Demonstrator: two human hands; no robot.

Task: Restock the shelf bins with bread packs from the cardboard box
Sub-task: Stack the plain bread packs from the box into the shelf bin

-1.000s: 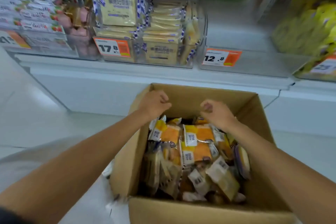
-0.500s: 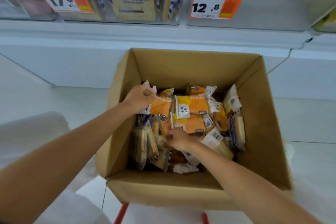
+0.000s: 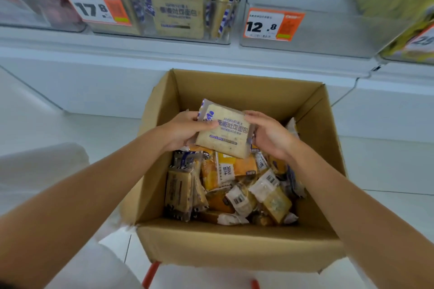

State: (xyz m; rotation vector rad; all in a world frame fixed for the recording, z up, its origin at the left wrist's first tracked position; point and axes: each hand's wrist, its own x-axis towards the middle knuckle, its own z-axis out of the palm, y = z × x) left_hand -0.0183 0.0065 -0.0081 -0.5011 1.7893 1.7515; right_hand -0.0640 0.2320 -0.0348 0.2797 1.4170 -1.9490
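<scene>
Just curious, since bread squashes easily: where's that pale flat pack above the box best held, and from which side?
By its left and right edges, coming in from both sides, as the left hand and right hand grip the pale pack now. It's a thin, wide slab held face up, so edge grips likely avoid squashing it.

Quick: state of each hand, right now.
Left hand: grips the pale bread pack by its left edge.
Right hand: grips the same pack by its right edge.
</scene>
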